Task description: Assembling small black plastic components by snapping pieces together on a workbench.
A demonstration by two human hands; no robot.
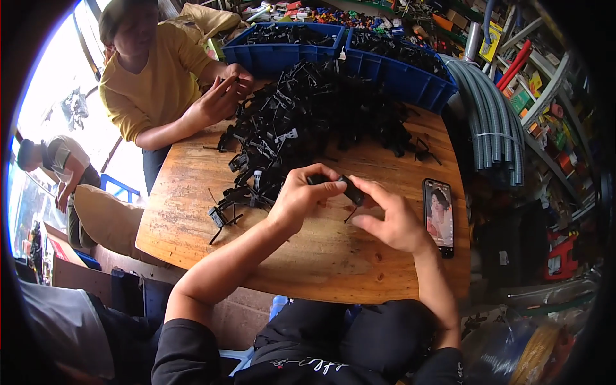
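Over the near middle of the table, my left hand (300, 197) is closed around a small black plastic part (352, 192), with the thumb along its top. A thin black stem hangs below the part. My right hand (393, 219) is at the part's right end, its forefinger touching or nearly touching it. The right thumb is spread apart below, close to the stem. Beyond my hands lies a large heap of similar black plastic parts (301, 122), some with thin stems. One loose part (217, 217) rests left of my left forearm.
Two blue crates (282, 61) (401, 82) of black parts stand behind the heap. A phone (439, 217) lies on the wooden table (333, 266) at right. Across on the left, a person in yellow (151, 83) handles something small. Grey hoses (491, 122) hang at right.
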